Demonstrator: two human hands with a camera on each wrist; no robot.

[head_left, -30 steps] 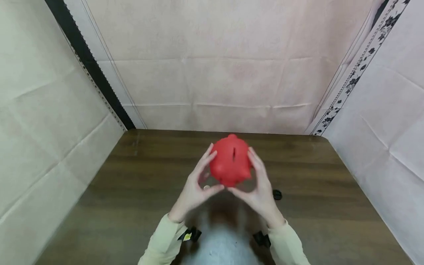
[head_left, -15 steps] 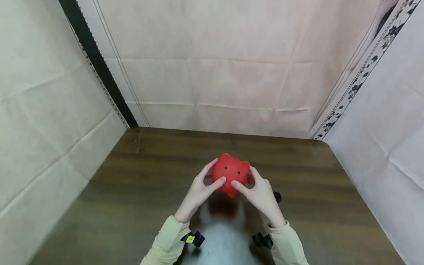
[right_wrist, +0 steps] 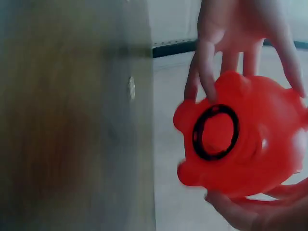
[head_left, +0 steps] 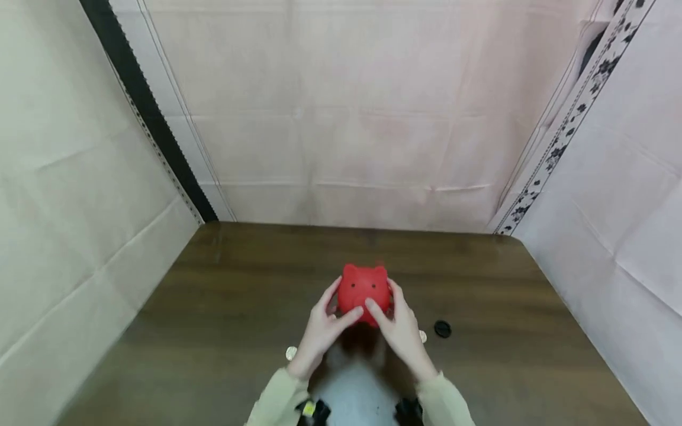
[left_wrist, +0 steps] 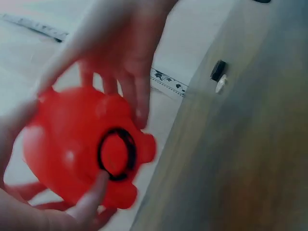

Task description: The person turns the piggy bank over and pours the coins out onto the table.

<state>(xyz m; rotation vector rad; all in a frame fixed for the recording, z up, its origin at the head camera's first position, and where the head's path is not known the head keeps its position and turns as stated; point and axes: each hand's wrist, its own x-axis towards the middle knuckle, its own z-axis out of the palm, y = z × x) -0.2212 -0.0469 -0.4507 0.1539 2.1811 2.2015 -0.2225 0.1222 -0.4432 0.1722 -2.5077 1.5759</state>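
Observation:
A red piggy bank [head_left: 364, 289] is held up between both hands, its face with two dark eyes towards the head camera. My left hand [head_left: 321, 332] grips one side, my right hand [head_left: 396, 328] the other, both thumbs on the front. In the left wrist view a black-rimmed round opening [left_wrist: 115, 154] shows on the underside between stubby feet. My left thumb [left_wrist: 94, 192] lies right at that rim. From the right wrist, the same black ring [right_wrist: 215, 132] is seen with red inside it. The coin slot is hidden from view now.
On the brown wooden table [head_left: 224, 319] lie a black round cap [head_left: 442, 329] right of the hands, a silvery coin [head_left: 290, 353] by the left wrist and another coin [head_left: 422, 336] by the right. Pale cloth walls [head_left: 341, 148] enclose the table's back and sides.
The piggy bank has tipped from slot side showing to face showing, and come lower in the head view with both hands still gripping it. Coins beside the wrists have come into sight.

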